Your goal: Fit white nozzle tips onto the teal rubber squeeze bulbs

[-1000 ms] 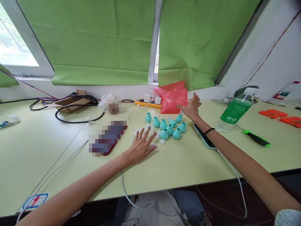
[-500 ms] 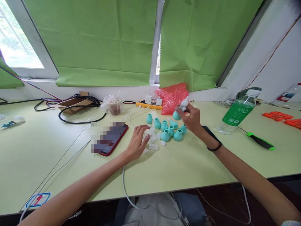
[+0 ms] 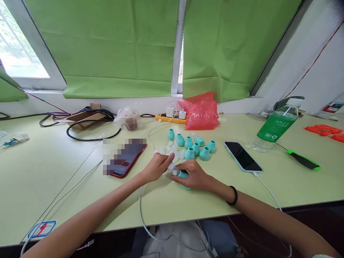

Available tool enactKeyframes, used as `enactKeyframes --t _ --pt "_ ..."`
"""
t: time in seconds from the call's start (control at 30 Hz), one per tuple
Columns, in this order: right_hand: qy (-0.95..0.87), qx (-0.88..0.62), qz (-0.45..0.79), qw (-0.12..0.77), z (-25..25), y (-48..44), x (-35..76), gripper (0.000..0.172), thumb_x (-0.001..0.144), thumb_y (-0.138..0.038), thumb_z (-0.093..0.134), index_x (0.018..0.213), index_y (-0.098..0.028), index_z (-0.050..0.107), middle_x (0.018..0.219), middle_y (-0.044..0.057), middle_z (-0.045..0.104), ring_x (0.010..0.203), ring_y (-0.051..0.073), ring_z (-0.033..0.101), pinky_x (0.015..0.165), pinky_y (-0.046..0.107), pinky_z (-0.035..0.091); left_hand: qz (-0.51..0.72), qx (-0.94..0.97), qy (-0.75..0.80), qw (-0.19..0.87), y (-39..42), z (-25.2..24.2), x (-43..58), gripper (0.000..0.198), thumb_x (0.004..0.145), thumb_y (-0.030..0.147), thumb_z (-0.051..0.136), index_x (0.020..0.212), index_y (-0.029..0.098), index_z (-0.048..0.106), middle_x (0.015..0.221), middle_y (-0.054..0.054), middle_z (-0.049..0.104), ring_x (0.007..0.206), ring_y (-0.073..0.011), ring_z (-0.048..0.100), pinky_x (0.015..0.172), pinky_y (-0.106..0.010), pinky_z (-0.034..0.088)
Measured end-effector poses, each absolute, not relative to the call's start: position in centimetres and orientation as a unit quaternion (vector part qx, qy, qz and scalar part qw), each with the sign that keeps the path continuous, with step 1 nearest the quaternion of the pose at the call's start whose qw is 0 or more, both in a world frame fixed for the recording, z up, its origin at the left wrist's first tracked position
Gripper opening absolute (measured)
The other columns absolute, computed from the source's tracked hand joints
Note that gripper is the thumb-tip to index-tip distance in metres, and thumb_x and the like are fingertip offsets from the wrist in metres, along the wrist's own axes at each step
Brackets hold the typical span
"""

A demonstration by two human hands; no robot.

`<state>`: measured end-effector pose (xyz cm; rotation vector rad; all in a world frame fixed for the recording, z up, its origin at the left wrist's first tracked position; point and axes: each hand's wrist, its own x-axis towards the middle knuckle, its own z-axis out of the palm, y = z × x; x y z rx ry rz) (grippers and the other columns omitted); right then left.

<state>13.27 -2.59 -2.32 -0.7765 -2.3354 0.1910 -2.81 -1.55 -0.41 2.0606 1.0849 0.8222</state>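
My right hand is closed around a small teal rubbery bulb, held low over the table and tilted left. More teal shows below its fingers, partly hidden. My left hand is closed, pinching a small whitish plastic piece against the bulb's end; a second white bit shows there. Whether the piece is inside the bulb or only touching it I cannot tell. Just beyond my hands lie several loose translucent plastic pieces. Several more teal bulbs stand behind, most with open necks up and one on its side.
A red-edged phone lies left of my hands; a charging phone lies right. Farther right are a water bottle and a screwdriver. Behind stand red bubble wrap and a power strip. A white cable crosses the front edge.
My right hand has come down and left from above the bulbs, bringing a teal bulb with white material. My left hand, spread over the plastic pieces before, has closed and met it.
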Motion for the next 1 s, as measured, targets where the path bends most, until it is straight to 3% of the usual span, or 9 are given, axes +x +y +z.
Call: enactKeyframes --t 0.13,0.2,0.27,0.33,0.4,0.5,0.67,0.83,1.0 --pt "-0.889 -0.278 0.068 0.358 -2.7 -2.7 13.2 0.023 0.073 -0.035 0.052 0.076 -0.015 0.063 0.053 0.001 0.056 0.048 0.009 0.045 0.048 0.022 0.032 0.327 0.711 0.397 0.480 -1.1 -0.4 -2.9 0.049 0.081 0.048 0.025 0.045 0.016 0.033 0.035 0.006 0.028 0.034 -0.0052 0.024 0.038 -0.020 0.021" --pt "-0.884 -0.265 0.053 0.382 -2.9 -2.5 13.2 0.025 0.071 -0.037 0.055 0.079 -0.015 0.063 0.055 0.001 0.057 0.051 0.010 0.047 0.049 0.023 0.034 0.347 0.689 0.402 0.493 -0.9 -0.4 -3.0 0.050 0.082 0.048 0.021 0.043 0.017 0.029 0.033 0.006 0.027 0.033 -0.0053 0.024 0.038 -0.020 0.023" --pt "-0.868 -0.272 0.055 0.412 -2.9 -2.3 13.2 0.025 0.069 -0.038 0.057 0.077 -0.015 0.063 0.056 0.001 0.057 0.052 0.011 0.048 0.051 0.024 0.035 0.382 0.693 0.444 0.421 -0.6 -0.5 -3.2 0.051 0.082 0.047 0.021 0.042 0.017 0.029 0.035 0.005 0.030 0.035 -0.0055 0.027 0.040 -0.020 0.023" --pt "-0.850 -0.296 0.083 0.427 -2.6 -2.4 13.2 0.023 0.070 -0.037 0.056 0.075 -0.016 0.062 0.058 0.002 0.057 0.055 0.011 0.048 0.053 0.024 0.038 0.396 0.724 0.490 0.281 -0.3 -0.7 -3.4 0.047 0.081 0.046 0.028 0.046 0.015 0.036 0.040 0.004 0.035 0.038 -0.0062 0.031 0.041 -0.020 0.022" --pt "-0.844 -0.317 0.116 0.417 -2.0 -2.6 13.2 0.022 0.073 -0.036 0.054 0.078 -0.016 0.062 0.063 0.003 0.058 0.060 0.013 0.048 0.057 0.025 0.040 0.371 0.766 0.504 0.147 0.1 -1.1 -3.7 0.037 0.079 0.043 0.036 0.058 0.015 0.046 0.046 0.004 0.040 0.042 -0.0072 0.035 0.043 -0.020 0.022" --pt "-0.844 -0.345 0.136 0.389 -1.0 -3.1 13.4 0.024 0.077 -0.032 0.048 0.094 -0.018 0.057 0.079 0.004 0.061 0.071 0.015 0.048 0.066 0.027 0.041 0.307 0.816 0.488 0.038 0.5 -1.7 -4.0 0.025 0.079 0.038 0.040 0.081 0.016 0.051 0.054 0.003 0.048 0.047 -0.0096 0.043 0.046 -0.020 0.027" --pt "-0.835 -0.405 0.124 0.350 -0.6 -3.3 13.9 0.034 0.078 -0.025 0.042 0.111 -0.019 0.039 0.103 0.007 0.054 0.087 0.019 0.051 0.076 0.035 0.038 0.339 0.828 0.446 -0.034 0.4 -1.9 -4.0 0.016 0.081 0.024 0.038 0.085 0.016 0.052 0.074 -0.003 0.057 0.061 -0.0117 0.050 0.053 -0.022 0.036" --pt "-0.816 -0.447 0.093 0.354 -0.5 -3.3 13.8 0.020 0.071 -0.022 0.048 0.090 -0.017 0.042 0.086 0.005 0.058 0.078 0.019 0.054 0.071 0.034 0.037 0.441 0.837 0.321 -0.052 -0.7 -1.5 -3.6 0.022 0.077 0.019 0.045 0.097 0.015 0.052 0.077 -0.005 0.055 0.072 -0.0129 0.050 0.063 -0.025 0.041" --pt "-0.801 -0.447 0.076 0.391 -0.6 -3.0 13.7 0.012 0.070 -0.021 0.051 0.082 -0.019 0.049 0.081 0.001 0.062 0.074 0.017 0.056 0.071 0.031 0.036 0.421 0.853 0.279 -0.127 -0.9 -1.9 -3.6 0.027 0.074 0.021 0.052 0.102 0.018 0.053 0.083 -0.007 0.052 0.073 -0.0140 0.046 0.061 -0.027 0.042"
